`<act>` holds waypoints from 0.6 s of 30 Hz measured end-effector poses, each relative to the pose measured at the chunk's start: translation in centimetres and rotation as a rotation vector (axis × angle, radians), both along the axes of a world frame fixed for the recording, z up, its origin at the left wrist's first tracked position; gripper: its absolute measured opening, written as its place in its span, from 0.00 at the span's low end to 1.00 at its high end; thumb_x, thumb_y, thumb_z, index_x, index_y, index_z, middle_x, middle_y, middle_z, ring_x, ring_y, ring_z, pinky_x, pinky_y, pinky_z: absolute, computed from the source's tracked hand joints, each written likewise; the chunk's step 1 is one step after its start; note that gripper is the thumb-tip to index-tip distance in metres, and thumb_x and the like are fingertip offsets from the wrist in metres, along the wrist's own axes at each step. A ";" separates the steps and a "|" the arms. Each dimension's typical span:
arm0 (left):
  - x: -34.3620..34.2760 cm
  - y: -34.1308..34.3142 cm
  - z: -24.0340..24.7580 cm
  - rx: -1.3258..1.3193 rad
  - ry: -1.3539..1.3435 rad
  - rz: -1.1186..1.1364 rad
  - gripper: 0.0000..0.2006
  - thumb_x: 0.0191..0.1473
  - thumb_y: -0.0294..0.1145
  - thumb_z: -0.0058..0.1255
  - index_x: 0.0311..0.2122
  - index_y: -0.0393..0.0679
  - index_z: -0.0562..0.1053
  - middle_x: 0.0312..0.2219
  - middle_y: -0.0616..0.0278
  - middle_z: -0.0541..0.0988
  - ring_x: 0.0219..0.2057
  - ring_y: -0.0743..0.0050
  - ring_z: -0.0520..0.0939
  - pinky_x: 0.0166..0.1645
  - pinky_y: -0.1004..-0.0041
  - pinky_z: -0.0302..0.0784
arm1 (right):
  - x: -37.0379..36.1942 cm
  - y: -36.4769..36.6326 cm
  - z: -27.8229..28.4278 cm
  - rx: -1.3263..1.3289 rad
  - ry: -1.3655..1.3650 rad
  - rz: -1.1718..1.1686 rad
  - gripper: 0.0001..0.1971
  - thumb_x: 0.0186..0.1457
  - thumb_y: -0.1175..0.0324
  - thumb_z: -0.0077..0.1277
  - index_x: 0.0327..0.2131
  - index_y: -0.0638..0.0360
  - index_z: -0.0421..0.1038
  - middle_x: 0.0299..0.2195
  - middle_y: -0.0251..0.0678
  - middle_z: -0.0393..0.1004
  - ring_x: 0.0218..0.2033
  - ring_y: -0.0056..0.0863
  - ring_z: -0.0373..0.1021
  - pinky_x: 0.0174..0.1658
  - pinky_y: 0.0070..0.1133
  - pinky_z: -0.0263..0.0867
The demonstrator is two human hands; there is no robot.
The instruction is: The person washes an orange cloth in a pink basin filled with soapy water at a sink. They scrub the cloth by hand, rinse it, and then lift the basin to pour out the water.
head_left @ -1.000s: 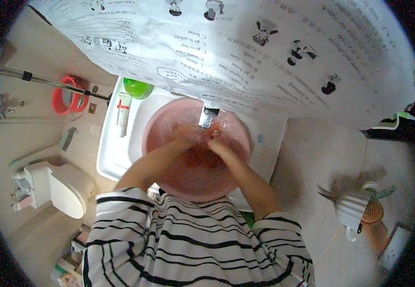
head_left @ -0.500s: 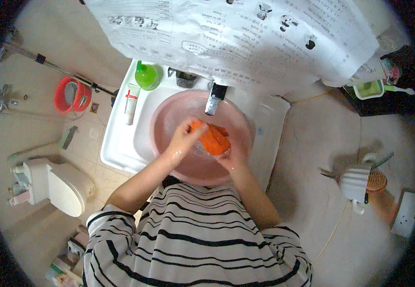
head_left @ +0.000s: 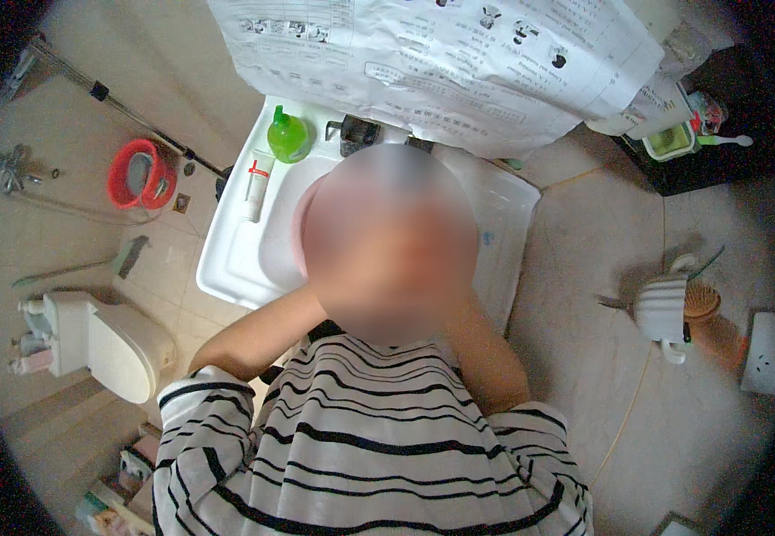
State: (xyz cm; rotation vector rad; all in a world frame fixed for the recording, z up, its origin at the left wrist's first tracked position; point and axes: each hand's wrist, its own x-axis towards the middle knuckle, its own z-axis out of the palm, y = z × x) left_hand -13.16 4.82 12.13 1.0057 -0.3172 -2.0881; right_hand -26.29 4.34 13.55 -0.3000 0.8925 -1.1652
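A round blur covers the middle of the view, over both hands and most of the pink basin (head_left: pixel 301 223). My left hand (head_left: pixel 361 259) and my right hand (head_left: pixel 441 272) come together inside it above the basin, with their fingers smeared out. A faint orange tint shows between them; whether they hold anything there cannot be made out. The basin sits in a white sink (head_left: pixel 227 268). Behind it, the tap (head_left: pixel 419 143) is mostly hidden by the blur.
On the sink's left ledge stand a green pump bottle (head_left: pixel 287 138) and a white tube (head_left: pixel 256 188). Printed paper sheets (head_left: pixel 459 71) hang over the back. A toilet (head_left: pixel 111 348) and red bucket (head_left: pixel 140 174) are at left; a striped cup (head_left: pixel 662 308) with a hairbrush (head_left: pixel 702 302) is at right.
Earlier both hands held an orange, crumpled, cloth-like thing over the basin; now a blur hides them. The view has shifted slightly, and the forearms are closer together.
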 end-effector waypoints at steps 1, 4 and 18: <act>0.6 -0.2 0.0 -0.043 -0.030 -0.009 0.19 0.56 0.36 0.41 0.52 0.40 0.61 0.45 0.60 0.69 0.47 0.69 0.69 0.52 0.69 0.63 | 0.1 0.1 0.1 -0.006 0.004 0.005 0.25 0.51 0.59 0.47 0.51 0.60 0.59 0.46 0.38 0.65 0.46 0.30 0.65 0.45 0.28 0.66; 1.8 -0.7 0.3 -0.199 -0.160 -0.040 0.19 0.56 0.36 0.41 0.52 0.40 0.61 0.46 0.60 0.68 0.47 0.68 0.69 0.52 0.69 0.62 | 0.4 0.0 0.5 -0.009 0.008 0.027 0.25 0.51 0.59 0.47 0.50 0.60 0.59 0.46 0.38 0.66 0.46 0.30 0.65 0.44 0.27 0.66; 1.1 1.0 -1.6 -0.869 -0.753 -0.386 0.21 0.56 0.36 0.40 0.53 0.41 0.59 0.48 0.60 0.67 0.50 0.65 0.67 0.55 0.66 0.60 | 0.2 0.0 1.2 -0.018 0.064 0.152 0.23 0.51 0.62 0.46 0.49 0.62 0.60 0.44 0.39 0.68 0.43 0.29 0.67 0.42 0.25 0.66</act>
